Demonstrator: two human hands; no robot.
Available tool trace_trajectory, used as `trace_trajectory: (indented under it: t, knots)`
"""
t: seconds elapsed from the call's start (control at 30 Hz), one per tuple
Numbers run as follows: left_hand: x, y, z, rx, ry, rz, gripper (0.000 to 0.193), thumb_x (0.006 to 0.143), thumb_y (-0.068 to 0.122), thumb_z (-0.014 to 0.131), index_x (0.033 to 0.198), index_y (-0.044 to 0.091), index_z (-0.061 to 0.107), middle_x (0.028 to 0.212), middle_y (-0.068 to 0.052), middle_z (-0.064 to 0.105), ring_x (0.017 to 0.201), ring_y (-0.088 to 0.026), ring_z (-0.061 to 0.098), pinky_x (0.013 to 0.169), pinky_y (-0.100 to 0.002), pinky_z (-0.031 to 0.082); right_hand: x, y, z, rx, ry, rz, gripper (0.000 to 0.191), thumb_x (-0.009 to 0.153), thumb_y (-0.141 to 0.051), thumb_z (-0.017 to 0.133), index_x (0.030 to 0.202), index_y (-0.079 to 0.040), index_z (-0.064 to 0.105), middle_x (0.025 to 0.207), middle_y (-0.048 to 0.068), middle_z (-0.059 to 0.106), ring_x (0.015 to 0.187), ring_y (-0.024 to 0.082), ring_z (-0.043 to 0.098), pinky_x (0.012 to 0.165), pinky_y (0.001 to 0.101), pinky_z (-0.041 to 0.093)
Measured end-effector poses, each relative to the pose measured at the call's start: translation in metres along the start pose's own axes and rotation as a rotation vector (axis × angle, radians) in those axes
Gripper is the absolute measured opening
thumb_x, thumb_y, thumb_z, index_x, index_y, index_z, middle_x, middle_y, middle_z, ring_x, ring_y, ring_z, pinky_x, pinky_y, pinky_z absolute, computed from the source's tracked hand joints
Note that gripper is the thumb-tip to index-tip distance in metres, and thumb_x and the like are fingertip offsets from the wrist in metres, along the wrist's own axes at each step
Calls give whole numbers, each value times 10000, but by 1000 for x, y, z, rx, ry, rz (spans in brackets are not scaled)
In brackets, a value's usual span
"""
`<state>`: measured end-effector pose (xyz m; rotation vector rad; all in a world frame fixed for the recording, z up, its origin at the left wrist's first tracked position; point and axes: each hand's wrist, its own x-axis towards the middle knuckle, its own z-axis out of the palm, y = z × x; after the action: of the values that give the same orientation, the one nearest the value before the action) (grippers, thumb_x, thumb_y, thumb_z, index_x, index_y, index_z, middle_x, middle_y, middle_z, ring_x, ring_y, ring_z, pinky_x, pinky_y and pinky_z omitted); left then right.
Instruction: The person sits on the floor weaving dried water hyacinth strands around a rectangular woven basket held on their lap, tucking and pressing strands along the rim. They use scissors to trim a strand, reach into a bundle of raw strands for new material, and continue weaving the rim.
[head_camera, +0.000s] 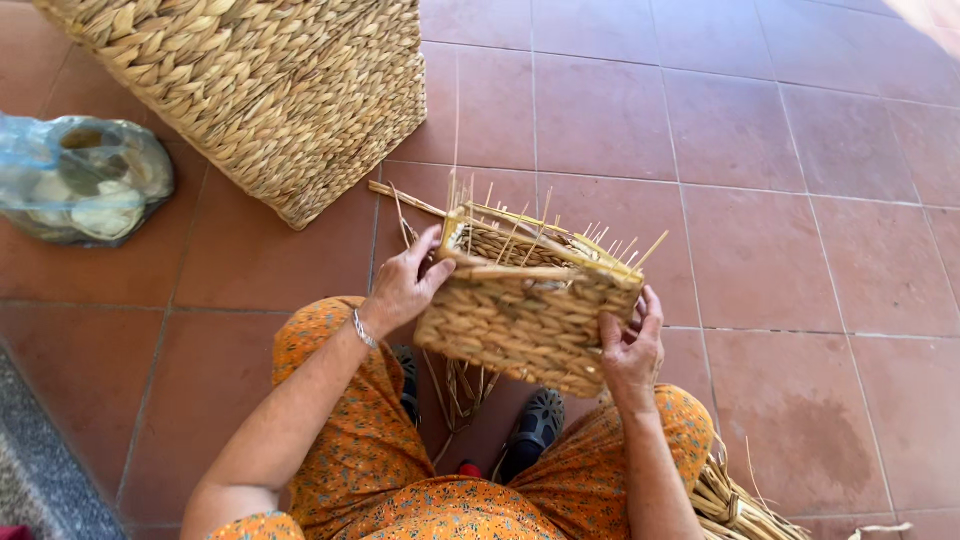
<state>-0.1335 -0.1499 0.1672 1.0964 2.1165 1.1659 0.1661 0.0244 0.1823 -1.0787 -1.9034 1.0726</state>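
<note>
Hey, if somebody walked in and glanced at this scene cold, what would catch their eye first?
First, the small unfinished woven basket at the centre, loose straw ends bristling from its top, held between the left hand and the right hand above the knees. Next, the large woven basket standing on the red tiled floor at upper left, with a clear plastic bag at its left side.

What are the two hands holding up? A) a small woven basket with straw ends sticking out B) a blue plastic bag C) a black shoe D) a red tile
A: the left hand and right hand grip the sides of the small woven basket, loose straw ends poking from its top.
</note>
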Motion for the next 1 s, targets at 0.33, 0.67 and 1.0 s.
trace_trajectory:
  t: [0.33,0.67,1.0]
  knots:
    - [23,-112,43,-660,548,-77,523,1006,251,667,1435,14,482,1376,-146,580,1251,-205,578,1084,-341,495,71,31,3,10,-113,-223,1030,934,-76,799,1672,-21,83,1696,262,299,1561,312,334,1281,393,286]
    - [-9,-111,87,-498,563,-124,539,1019,340,690,1408,20,500,1224,-88,610,1154,-160,595,1025,-316,509,93,16,-2,315,-188,-71,900,1012,-30,722,1685,-24,125,1653,179,445,1466,232,505,1236,352,432]
    - [1,1,21,-261,164,318,967,929,192,796,1654,4,184,1723,-216,247,1621,-346,226,1347,-450,190,27,71,-72,373,-42,342,347,1063,-235,594,1342,-30,623,1113,99,748,900,156,734,764,296,621]
